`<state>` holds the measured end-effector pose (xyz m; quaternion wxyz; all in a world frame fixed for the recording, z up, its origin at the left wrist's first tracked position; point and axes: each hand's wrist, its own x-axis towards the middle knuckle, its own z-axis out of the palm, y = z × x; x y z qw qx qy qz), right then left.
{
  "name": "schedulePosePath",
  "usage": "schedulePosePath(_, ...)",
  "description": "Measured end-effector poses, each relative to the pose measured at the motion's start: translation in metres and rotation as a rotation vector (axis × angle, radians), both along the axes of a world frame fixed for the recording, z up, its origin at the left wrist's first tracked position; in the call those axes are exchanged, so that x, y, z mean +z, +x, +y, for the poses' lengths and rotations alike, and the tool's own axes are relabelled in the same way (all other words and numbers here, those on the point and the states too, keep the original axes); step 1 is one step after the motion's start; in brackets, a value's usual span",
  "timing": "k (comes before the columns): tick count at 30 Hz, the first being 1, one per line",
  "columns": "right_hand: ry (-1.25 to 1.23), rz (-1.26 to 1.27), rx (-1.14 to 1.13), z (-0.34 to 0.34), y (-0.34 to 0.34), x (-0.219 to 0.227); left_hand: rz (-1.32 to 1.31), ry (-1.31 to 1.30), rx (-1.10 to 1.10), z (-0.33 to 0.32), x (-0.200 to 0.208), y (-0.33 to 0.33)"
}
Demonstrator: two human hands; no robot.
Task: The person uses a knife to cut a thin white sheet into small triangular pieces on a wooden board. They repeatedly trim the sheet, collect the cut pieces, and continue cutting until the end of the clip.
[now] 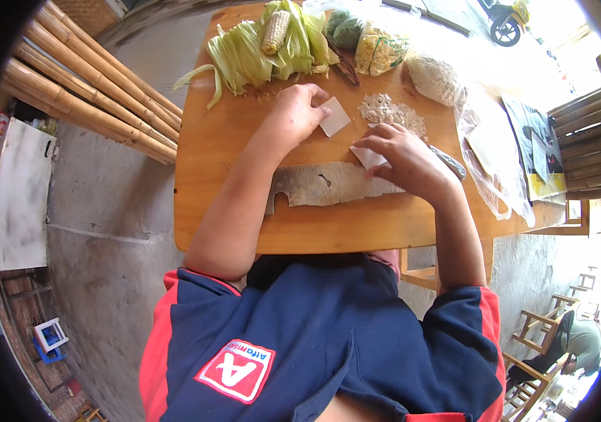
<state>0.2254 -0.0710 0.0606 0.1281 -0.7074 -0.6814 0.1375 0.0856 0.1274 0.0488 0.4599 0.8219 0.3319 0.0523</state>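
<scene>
My left hand (pixel 299 112) pinches the edge of a small white square sheet (pixel 336 118) between thumb and fingers. It is held just above the wooden table, left of a loose pile of pale shreds (pixel 388 112). Closer to me and to the right, my right hand (pixel 406 155) has its fingers bent over a second white piece (pixel 367 156), partly covered by them. Under that hand's fingertips runs a long greyish-brown strip (pixel 329 184), flat and bark-like, with a notch and a small hole. A knife handle (pixel 448 162) shows beside the right hand; its blade is mostly hidden.
Green corn husks (pixel 244 56) with a pale corn cob (pixel 276 32) lie at the table's far left. Behind the shreds are a bag of yellow kernels (pixel 381 49) and a bag of whitish stuff (pixel 435 79). A clear plastic bag (pixel 487 158) drapes at right. Bamboo poles (pixel 96 88) stand left.
</scene>
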Motion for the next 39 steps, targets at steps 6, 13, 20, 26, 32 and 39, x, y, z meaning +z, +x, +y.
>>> schedulePosePath(6,0.174,0.052,-0.09,-0.003,0.002,-0.011,-0.068,0.43,0.002,-0.002,-0.005,-0.002)
schedulePosePath(13,0.641,0.236,-0.411,-0.012,-0.003,-0.013,-0.202,0.312,-0.2,-0.05,0.039,-0.033)
schedulePosePath(20,0.509,0.48,-0.65,-0.026,-0.063,-0.029,-0.322,0.237,-0.101,-0.095,-0.003,-0.086)
schedulePosePath(26,0.521,0.227,-0.556,-0.022,-0.061,-0.044,-0.392,0.423,-0.078,-0.099,-0.025,-0.103)
schedulePosePath(32,0.545,0.074,-0.552,-0.024,-0.06,-0.054,-0.448,0.502,-0.078,-0.108,-0.032,-0.099)
schedulePosePath(39,0.519,-0.085,-0.611,-0.024,-0.066,-0.058,-0.423,0.58,-0.097,-0.112,-0.037,-0.088)
